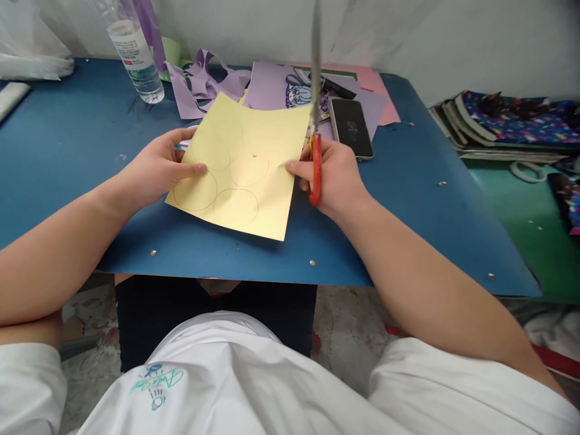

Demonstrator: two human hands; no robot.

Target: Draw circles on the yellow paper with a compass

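A sheet of yellow paper (267, 136) with several pencilled circles is held up above the front of the blue table. My left hand (158, 166) pinches its left edge, thumb on top and fingers behind. On the other side, my right hand (335, 175) grips the paper's right edge between thumb and fingers. That same hand also has red-handled scissors (316, 169) hooked in it, their blades pointing up and away. Part of a small, light-coloured round item shows behind the paper near my left fingers; what it is I cannot tell.
Cut purple paper scraps (199, 84) lie behind the yellow sheet. A water bottle (136, 60) stands at the back left. At the right, a phone (352, 128) rests on purple and pink sheets. Stacked books (489, 124) and a tape roll (528, 171) sit on a green surface.
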